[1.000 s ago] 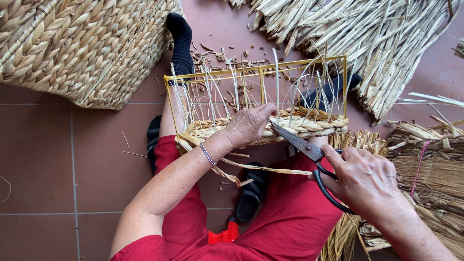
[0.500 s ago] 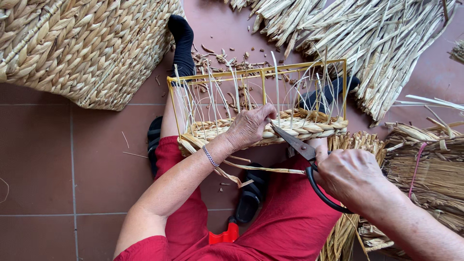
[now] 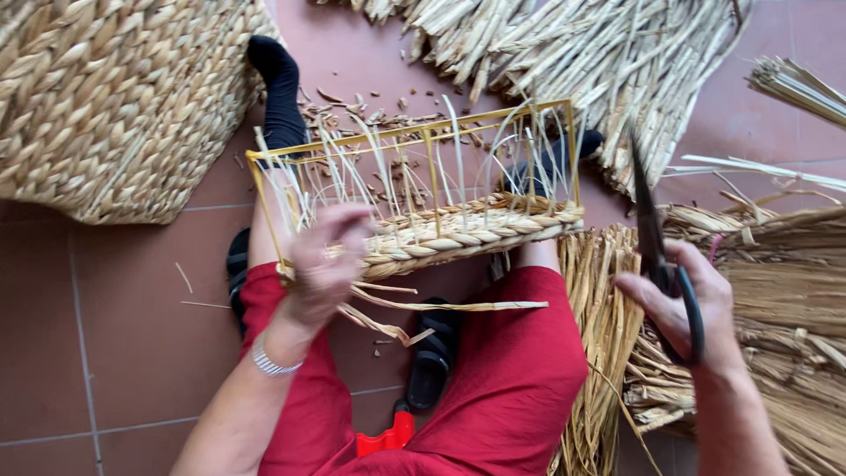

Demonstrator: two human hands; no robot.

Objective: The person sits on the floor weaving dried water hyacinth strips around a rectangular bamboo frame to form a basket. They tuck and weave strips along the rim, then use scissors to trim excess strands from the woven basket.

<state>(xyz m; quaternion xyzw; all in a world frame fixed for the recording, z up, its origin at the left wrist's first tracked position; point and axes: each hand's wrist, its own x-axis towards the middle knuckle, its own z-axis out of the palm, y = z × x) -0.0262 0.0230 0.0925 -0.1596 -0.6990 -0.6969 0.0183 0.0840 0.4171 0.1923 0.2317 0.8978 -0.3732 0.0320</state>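
Head view, left hand (image 3: 324, 269) on basket (image 3: 458, 234), scissors (image 3: 656, 256) right

Yellow wire frame (image 3: 414, 132) with tan braided weave (image 3: 458, 234); black scissors (image 3: 656, 256); red trousers (image 3: 520, 370); black sock (image 3: 282, 92); terracotta tiled floor (image 3: 106, 353); straw-coloured reeds (image 3: 564, 53).

tiled floor (image 3: 106, 353) under straw bundles (image 3: 564, 53)

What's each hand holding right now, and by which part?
Right hand holds black scissors by the handle loops, blades pointing up. Left hand rests on the half-woven basket at its left end; grip blurred.
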